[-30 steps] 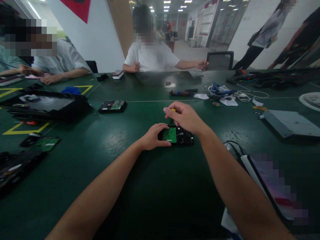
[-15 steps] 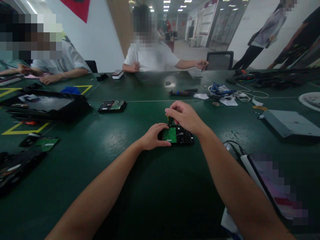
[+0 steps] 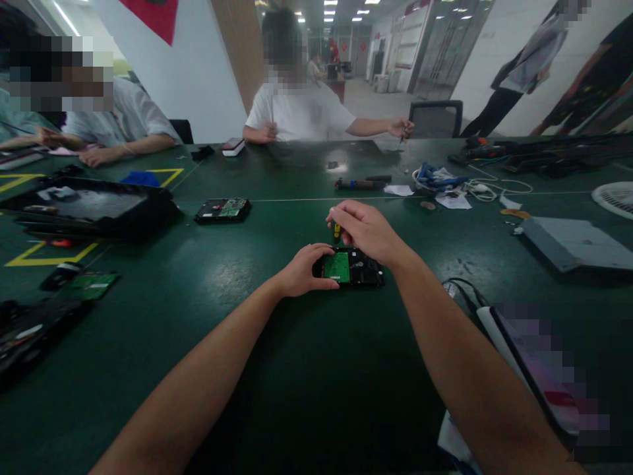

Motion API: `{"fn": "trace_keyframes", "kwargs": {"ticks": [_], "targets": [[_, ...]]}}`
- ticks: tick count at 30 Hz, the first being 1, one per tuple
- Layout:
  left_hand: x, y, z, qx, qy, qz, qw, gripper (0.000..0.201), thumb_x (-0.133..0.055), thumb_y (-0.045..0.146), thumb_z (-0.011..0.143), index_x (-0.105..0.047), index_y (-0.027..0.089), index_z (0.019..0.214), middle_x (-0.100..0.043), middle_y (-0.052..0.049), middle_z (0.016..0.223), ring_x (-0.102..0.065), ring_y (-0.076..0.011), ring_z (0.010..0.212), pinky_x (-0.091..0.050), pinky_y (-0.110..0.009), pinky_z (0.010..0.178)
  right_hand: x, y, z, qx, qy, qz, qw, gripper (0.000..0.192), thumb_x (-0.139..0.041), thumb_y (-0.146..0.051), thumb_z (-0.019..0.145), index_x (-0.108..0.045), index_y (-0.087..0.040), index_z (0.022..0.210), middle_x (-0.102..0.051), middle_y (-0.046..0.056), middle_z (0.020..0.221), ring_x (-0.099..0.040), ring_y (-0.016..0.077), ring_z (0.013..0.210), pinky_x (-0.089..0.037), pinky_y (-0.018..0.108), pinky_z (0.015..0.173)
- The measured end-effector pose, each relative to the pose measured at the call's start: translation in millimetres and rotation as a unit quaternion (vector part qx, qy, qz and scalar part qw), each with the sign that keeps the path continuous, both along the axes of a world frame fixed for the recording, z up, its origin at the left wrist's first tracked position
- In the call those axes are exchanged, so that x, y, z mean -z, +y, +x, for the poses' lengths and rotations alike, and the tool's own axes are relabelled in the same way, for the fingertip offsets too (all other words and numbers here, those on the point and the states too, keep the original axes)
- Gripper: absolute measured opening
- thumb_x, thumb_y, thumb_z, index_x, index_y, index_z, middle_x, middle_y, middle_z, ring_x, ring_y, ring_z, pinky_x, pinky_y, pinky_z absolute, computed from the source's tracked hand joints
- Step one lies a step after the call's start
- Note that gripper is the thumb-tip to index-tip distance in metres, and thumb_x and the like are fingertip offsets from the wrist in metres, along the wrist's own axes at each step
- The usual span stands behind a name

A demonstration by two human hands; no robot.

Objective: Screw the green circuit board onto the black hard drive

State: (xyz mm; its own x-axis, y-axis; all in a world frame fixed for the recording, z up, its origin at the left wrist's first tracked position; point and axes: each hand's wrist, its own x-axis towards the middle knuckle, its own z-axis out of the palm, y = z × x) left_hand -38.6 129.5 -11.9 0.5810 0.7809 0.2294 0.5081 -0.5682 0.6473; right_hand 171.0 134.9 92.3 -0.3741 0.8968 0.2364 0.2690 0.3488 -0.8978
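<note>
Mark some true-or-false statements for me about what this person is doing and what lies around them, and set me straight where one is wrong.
1. The left hand holds one end of a black drive with a green board. True.
2. The right hand is empty. False: it holds a tool with a yellow-and-black handle.
3. A second drive lies on the table, to the left of both hands. True.
4. The black tray is right of both hands. False: it is on the left.
5. The grey box lies on the right. True.
6. The table is white. False: it is green.
</note>
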Motion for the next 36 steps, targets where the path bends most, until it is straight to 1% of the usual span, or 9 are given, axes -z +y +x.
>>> {"fn": "trace_keyframes", "kwargs": {"ticks": [3,7,10,16,18,22,26,30,36], "targets": [[-0.7,-0.4,-0.4,0.000,0.002,-0.005,1.000,0.076,-0.085,0.057,0.075,-0.057,0.025,0.138,-0.055,-0.014,0.149,-0.049,-0.0359,0.141,-0.040,-0.056,0.119,0.7,-0.1,1.0,0.017,-0.002,0.009,1.000,0.032,-0.062,-0.054,0.096,-0.063,-0.023,0.089,-0.065,0.002,0.083,-0.054,0.0130,0.063,-0.043,0.031,0.059],[0.2,0.4,-1.0,0.003,0.005,0.000,1.000,0.076,-0.084,0.057,0.075,-0.057,0.025,0.138,-0.054,-0.014,0.149,-0.049,-0.0360,0.141,-0.040,-0.056,0.119,1.6,-0.5,0.5,0.010,0.022,-0.022,0.999,0.031,-0.065,-0.053,0.094,-0.058,-0.023,0.090,-0.073,0.005,0.094,-0.055,0.0119,0.058,-0.042,0.031,0.055],[1.6,1.3,-1.1,0.003,0.004,0.004,1.000,0.077,-0.084,0.057,0.075,-0.057,0.024,0.138,-0.054,-0.014,0.149,-0.049,-0.0356,0.141,-0.041,-0.055,0.118,1.5,-0.3,-0.7,-0.001,0.045,-0.038,0.998,0.031,-0.061,-0.054,0.097,-0.057,-0.024,0.094,-0.074,0.004,0.097,-0.053,0.0104,0.055,-0.041,0.029,0.052],[0.8,0.7,-0.3,0.005,0.001,0.001,1.000,0.076,-0.085,0.056,0.075,-0.058,0.025,0.138,-0.055,-0.014,0.149,-0.050,-0.0351,0.140,-0.041,-0.055,0.118,3.5,2.6,-1.1,0.000,0.047,-0.036,0.998,0.033,-0.048,-0.052,0.103,-0.066,-0.026,0.108,-0.070,0.004,0.098,-0.055,0.0111,0.057,-0.038,0.029,0.051],[-0.4,-0.1,-0.2,0.005,0.004,-0.001,1.000,0.075,-0.085,0.056,0.075,-0.058,0.025,0.138,-0.055,-0.014,0.149,-0.051,-0.0351,0.140,-0.041,-0.055,0.118,3.9,3.2,0.1,0.000,0.040,-0.021,0.999,0.031,-0.049,-0.050,0.103,-0.067,-0.026,0.106,-0.068,0.003,0.093,-0.053,0.0116,0.058,-0.038,0.030,0.053],[-1.6,-1.3,-0.4,0.002,0.010,-0.002,1.000,0.076,-0.084,0.056,0.076,-0.056,0.025,0.139,-0.054,-0.014,0.149,-0.050,-0.0351,0.140,-0.040,-0.056,0.118,4.2,4.8,2.7,0.020,0.012,0.018,1.000,0.029,-0.060,-0.051,0.098,-0.065,-0.023,0.091,-0.063,0.001,0.082,-0.052,0.0129,0.063,-0.041,0.030,0.059],[-0.2,-1.2,-0.7,0.003,0.009,-0.003,1.000,0.076,-0.083,0.056,0.077,-0.056,0.023,0.139,-0.054,-0.014,0.150,-0.049,-0.0347,0.141,-0.040,-0.054,0.119,5.9,7.0,2.9,0.050,0.016,0.008,0.999,0.028,-0.065,-0.049,0.094,-0.061,-0.022,0.088,-0.069,0.004,0.089,-0.054,0.0137,0.066,-0.043,0.031,0.061],[1.7,-0.3,-1.2,0.002,0.011,-0.006,1.000,0.077,-0.083,0.057,0.077,-0.056,0.024,0.140,-0.052,-0.014,0.152,-0.047,-0.0350,0.143,-0.040,-0.054,0.120,5.4,6.3,2.1,0.026,0.033,-0.007,0.999,0.021,-0.057,-0.041,0.099,-0.062,-0.022,0.092,-0.074,0.005,0.096,-0.052,0.0127,0.064,-0.041,0.030,0.059],[-0.5,-1.0,-0.6,0.000,0.016,-0.009,1.000,0.077,-0.083,0.056,0.077,-0.055,0.025,0.142,-0.051,-0.013,0.153,-0.048,-0.0351,0.143,-0.039,-0.055,0.120,2.2,3.5,2.0,-0.017,0.031,-0.030,0.999,0.033,-0.047,-0.047,0.104,-0.067,-0.021,0.100,-0.071,0.005,0.099,-0.053,0.0113,0.060,-0.041,0.028,0.056]]}}
